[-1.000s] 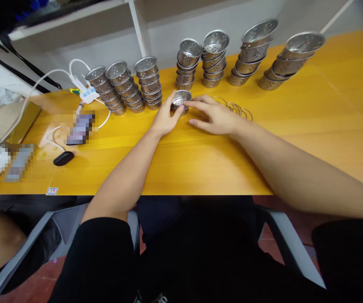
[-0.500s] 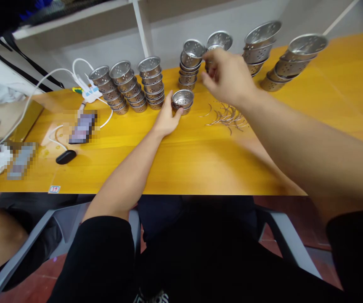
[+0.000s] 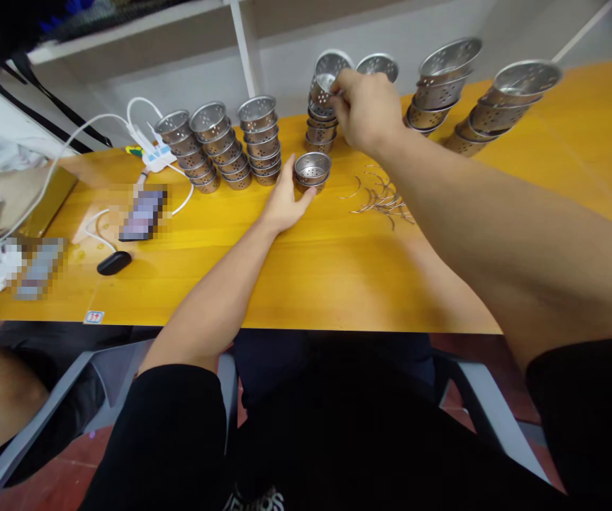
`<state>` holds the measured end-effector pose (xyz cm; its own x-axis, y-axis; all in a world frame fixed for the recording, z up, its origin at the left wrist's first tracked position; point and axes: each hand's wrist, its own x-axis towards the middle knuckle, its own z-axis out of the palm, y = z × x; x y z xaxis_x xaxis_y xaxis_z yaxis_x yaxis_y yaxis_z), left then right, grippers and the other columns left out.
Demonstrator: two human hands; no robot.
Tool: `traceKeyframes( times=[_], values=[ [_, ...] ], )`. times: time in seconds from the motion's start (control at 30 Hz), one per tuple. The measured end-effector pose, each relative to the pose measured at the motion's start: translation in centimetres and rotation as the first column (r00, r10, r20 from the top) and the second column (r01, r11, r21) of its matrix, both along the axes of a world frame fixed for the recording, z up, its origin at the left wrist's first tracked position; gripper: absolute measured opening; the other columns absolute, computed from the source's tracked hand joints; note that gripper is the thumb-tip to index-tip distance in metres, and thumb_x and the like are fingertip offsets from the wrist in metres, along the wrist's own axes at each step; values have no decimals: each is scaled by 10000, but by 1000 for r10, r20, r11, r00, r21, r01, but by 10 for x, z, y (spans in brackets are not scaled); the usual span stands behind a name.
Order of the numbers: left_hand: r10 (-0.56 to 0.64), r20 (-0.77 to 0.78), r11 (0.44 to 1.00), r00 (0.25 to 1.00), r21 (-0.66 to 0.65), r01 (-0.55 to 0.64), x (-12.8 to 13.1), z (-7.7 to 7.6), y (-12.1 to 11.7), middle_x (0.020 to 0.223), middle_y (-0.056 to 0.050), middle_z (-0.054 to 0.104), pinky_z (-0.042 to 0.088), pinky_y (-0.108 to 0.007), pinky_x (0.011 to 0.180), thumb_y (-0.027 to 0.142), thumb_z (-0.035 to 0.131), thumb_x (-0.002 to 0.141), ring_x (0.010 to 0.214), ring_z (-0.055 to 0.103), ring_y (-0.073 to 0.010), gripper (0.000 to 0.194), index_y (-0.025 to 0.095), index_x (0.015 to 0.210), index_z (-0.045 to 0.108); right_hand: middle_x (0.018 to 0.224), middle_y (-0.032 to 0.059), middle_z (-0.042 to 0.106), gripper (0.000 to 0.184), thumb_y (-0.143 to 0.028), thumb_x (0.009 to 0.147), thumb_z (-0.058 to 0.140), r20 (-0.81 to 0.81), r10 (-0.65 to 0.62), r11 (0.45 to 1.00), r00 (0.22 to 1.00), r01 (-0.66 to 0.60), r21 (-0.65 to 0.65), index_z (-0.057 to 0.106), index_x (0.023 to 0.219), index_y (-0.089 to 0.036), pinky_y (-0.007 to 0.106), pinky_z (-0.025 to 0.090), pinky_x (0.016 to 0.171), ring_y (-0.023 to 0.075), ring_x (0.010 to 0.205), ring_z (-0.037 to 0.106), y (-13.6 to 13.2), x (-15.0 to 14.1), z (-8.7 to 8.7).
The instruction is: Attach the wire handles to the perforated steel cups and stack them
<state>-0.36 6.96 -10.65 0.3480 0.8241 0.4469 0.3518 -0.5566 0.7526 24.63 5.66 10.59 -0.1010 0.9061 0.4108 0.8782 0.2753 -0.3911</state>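
My left hand point(image 3: 284, 202) curves round a short stack of perforated metal cups point(image 3: 313, 167) standing on the table, fingers along its left side and thumb at its front. Farther back, my right hand point(image 3: 366, 106) pinches the rim of a perforated metal cup point(image 3: 331, 67). That cup is tilted and raised a little on top of a taller cup stack point(image 3: 320, 133). Below my right forearm lies a loose heap of thin curved metal wires point(image 3: 383, 199). Another cup stack point(image 3: 377, 65) is partly hidden behind my right hand.
More cup stacks stand at left point(image 3: 213, 138) and right point(image 3: 444, 81), some leaning. A phone point(image 3: 143, 213), a black oval object point(image 3: 114, 263), a white power strip point(image 3: 157, 156) and cables lie to the left. A person's arm point(image 3: 2, 376) shows at lower left.
My right hand has moved slightly left onto the taller stack and taken hold of its top cup, which is now raised and tilted. My left hand stays at the short stack.
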Motion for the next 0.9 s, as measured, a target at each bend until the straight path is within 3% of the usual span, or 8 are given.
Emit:
traceKeyframes(
  times=[0.17,0.23,0.33,0.47,0.53,0.7,0.8,0.9],
  values=[
    [33,-19,997,999,77,-31,2,7,-5,2175,-215,252,179,-692,1734,857,810,1150,2087,236,-455,1278,365,2059,58,1334,113,903,432,-668,1304,618,-64,221,972,973,-214,102,832,1471,-332,665,621,1282,416,1267,799,-33,8,10],
    [55,-9,990,998,131,-54,4,16,-11,2186,-208,211,141,-690,1736,905,826,1115,2094,187,-471,1369,374,2055,-15,1280,153,875,530,-747,1279,600,-24,340,936,940,-335,108,868,1389,-303,685,616,1284,445,1291,793,-54,13,8],
    [100,44,974,994,202,-107,9,40,-25,2194,-150,165,114,-679,1737,944,858,1068,2101,130,-475,1436,442,2034,-79,1393,171,833,595,-862,1226,622,-65,455,890,888,-453,42,912,1360,-360,747,607,1318,520,1436,768,-86,22,-6],
    [53,-21,965,998,260,-46,14,71,-50,2099,-110,417,179,-681,1729,905,820,1106,2058,303,-479,1218,472,2014,133,1632,76,802,489,-878,1148,766,-200,504,851,840,-523,-50,924,1437,-516,806,593,1391,533,1554,721,-121,29,-29],
    [17,-68,961,998,277,3,15,78,-61,2057,-91,491,249,-695,1712,866,774,1143,2021,396,-474,1108,473,2002,194,1729,52,779,515,-836,1143,794,-217,505,848,836,-527,-55,899,1538,-522,824,606,1381,543,1578,719,-132,29,-38],
    [-51,-103,935,993,344,83,16,75,-63,2069,-58,479,293,-704,1699,799,703,1193,2009,428,-462,982,469,2005,260,1889,131,688,733,-699,1197,742,-196,556,829,808,-558,50,710,1855,-377,763,656,1349,544,1580,753,-138,25,-60],
    [-69,-113,921,991,375,107,16,67,-52,2045,-82,504,292,-686,1699,813,659,1215,1992,459,-449,959,451,2011,266,1768,187,744,779,-660,1210,751,-179,579,816,796,-567,114,650,1901,-314,730,711,1266,495,1395,832,-133,25,-72],
    [-74,-109,907,991,405,112,15,63,-43,2027,-114,524,297,-659,1700,854,631,1215,1962,500,-443,962,437,2004,271,1608,186,783,705,-666,1228,763,-174,585,810,792,-564,158,708,1837,-315,703,746,1182,457,1271,855,-129,27,-80]
  ],
)
